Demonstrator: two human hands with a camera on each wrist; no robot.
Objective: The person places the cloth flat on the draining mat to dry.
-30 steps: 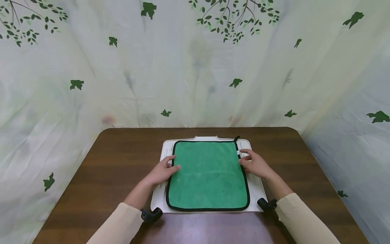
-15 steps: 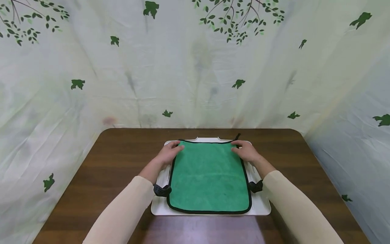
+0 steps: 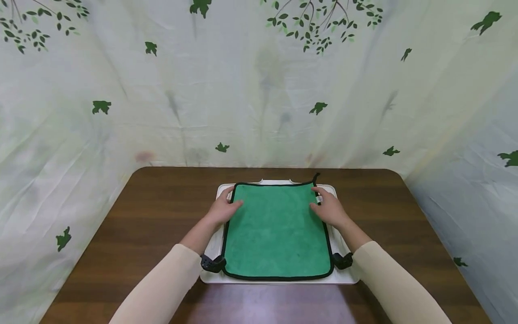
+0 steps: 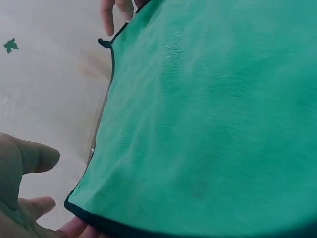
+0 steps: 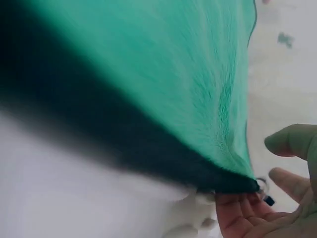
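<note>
A green cloth with black edging lies spread over a white board, which shows around its sides. My left hand is at the cloth's far left corner. In the left wrist view its thumb stands apart from the cloth, and some fingertips reach under the black edge. My right hand is at the right edge, near the far corner and a small white tag. The right wrist view shows fingers under that edge, with the thumb raised clear of it.
A brown wooden table with rounded far corners bears the board. A pale curtain with a leaf pattern hangs behind it and along both sides. A dark wrist camera sits on each wrist, the left one overlapping the cloth's edge.
Both hands have moved from the cloth's sides toward its far corners, then slightly back and outward. The cloth's far edge is now a little curved between the corners; the board has barely shifted.
</note>
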